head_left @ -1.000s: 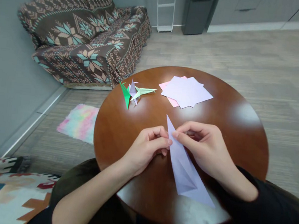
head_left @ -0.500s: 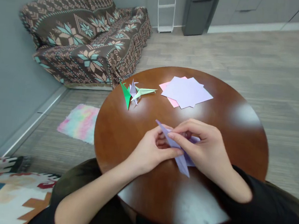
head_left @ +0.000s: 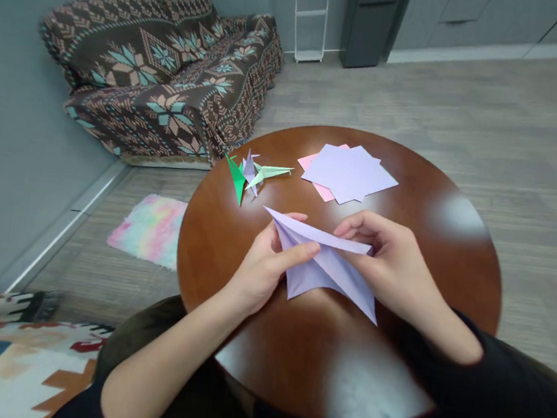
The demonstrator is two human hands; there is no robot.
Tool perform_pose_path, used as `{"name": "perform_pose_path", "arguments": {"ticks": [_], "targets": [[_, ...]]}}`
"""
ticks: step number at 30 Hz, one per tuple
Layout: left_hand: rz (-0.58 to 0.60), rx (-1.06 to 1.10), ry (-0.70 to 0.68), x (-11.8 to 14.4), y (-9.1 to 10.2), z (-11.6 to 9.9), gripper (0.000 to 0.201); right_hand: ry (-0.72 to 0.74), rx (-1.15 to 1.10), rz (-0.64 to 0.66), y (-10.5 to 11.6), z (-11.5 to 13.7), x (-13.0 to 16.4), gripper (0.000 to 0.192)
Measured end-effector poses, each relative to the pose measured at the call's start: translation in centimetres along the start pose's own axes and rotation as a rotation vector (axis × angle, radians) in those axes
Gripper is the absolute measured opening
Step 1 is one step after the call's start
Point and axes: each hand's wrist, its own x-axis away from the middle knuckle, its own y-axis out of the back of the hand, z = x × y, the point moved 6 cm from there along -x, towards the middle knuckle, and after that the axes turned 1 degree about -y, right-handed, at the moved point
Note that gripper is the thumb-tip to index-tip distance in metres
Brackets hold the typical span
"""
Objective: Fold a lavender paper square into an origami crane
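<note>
A creased sheet of lilac origami paper [head_left: 325,268], partly opened out, is held above the near half of the round table. My left hand [head_left: 273,259] grips its left side, the thumb lying on the front and the fingers behind. At the paper's right end, my right hand [head_left: 379,247] has it between the thumb below and curled fingers above. The right thumb tip is partly hidden by the paper's folded upper edge.
Several folded paper cranes [head_left: 249,175] in green, lilac and pale green stand at the table's far left. A fanned stack of lilac and pink paper sheets [head_left: 350,173] lies at the far middle of the brown table [head_left: 223,250]. Beyond are a covered sofa [head_left: 172,83] and a fluffy rug [head_left: 148,229].
The lilac paper has gone from a narrow folded shape to a wider, spread one. My left hand has shifted left, and the hands are farther apart.
</note>
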Motion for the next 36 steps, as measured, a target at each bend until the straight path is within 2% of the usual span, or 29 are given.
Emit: {"name": "perform_pose_path", "arguments": {"ticks": [4,7,11,13,16,19,22,25,28,32,36], "targets": [[0.096,-0.029,0.036,-0.1,-0.1,0.5,0.048,-0.097,0.081,-0.057,1.0,-0.7,-0.2,0.016],[0.129,-0.039,0.064,-0.3,0.3,0.6,0.038,-0.272,-0.095,-0.049,1.6,-2.2,-0.3,0.025],[0.175,-0.045,0.134,-0.2,0.6,0.6,0.033,-0.505,-0.424,0.008,1.0,-3.5,-0.1,0.031],[0.192,-0.024,0.157,-0.2,0.6,0.7,0.033,-0.572,-0.517,0.006,0.8,-3.6,-0.1,0.03],[0.207,0.009,0.191,-0.2,0.5,0.8,0.035,-0.605,-0.537,-0.02,1.0,-3.9,-0.1,0.033],[0.139,0.044,0.181,-0.7,0.7,0.9,0.035,-0.504,-0.482,-0.022,1.3,-4.0,-0.5,0.039],[-0.049,0.091,0.102,-1.4,1.8,0.5,0.032,-0.361,-0.359,0.028,1.3,-3.7,-0.8,0.035],[-0.173,0.115,0.034,-1.8,2.6,0.4,0.031,-0.346,-0.301,0.074,0.8,-3.6,-0.7,0.034],[-0.151,0.119,0.005,-1.8,2.4,0.5,0.038,-0.302,-0.269,0.058,0.6,-3.1,-0.5,0.042],[-0.106,0.115,-0.044,-1.5,2.1,0.4,0.047,-0.183,-0.174,0.113,0.0,-2.3,-0.3,0.041],[-0.145,0.072,-0.122,-1.4,2.2,-0.1,0.042,0.056,0.091,0.091,0.0,-1.2,-0.2,0.057]]}}
